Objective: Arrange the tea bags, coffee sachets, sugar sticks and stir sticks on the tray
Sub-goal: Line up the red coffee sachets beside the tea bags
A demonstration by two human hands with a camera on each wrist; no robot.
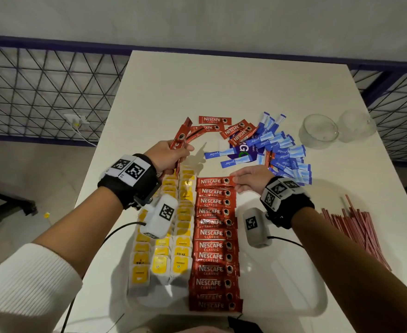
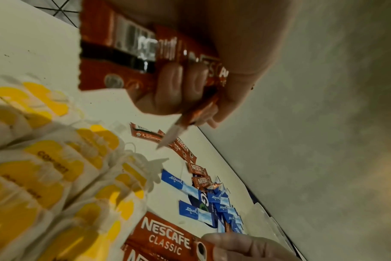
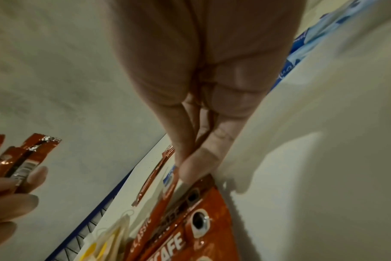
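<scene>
My left hand [image 1: 171,156] grips a small bunch of red coffee sachets [image 1: 178,143] above the far end of the rows; in the left wrist view its fingers [image 2: 181,83] curl round these sachets [image 2: 123,53]. My right hand [image 1: 248,180] pinches the right end of the top coffee sachet [image 1: 213,181] in a neat column of red sachets [image 1: 212,246]; the fingertips [image 3: 190,167] meet on that end. Yellow-labelled tea bags [image 1: 181,260] lie in columns left of it. Blue sugar sticks [image 1: 281,152] and loose red sachets [image 1: 238,133] are piled beyond. Red stir sticks [image 1: 356,231] lie at the right.
Two clear glass bowls [image 1: 317,131] [image 1: 356,126] stand at the back right of the white table [image 1: 221,80]. A faint rounded outline [image 1: 322,306] surrounds the rows, perhaps a clear tray's rim. A wire fence [image 1: 41,92] runs behind the table.
</scene>
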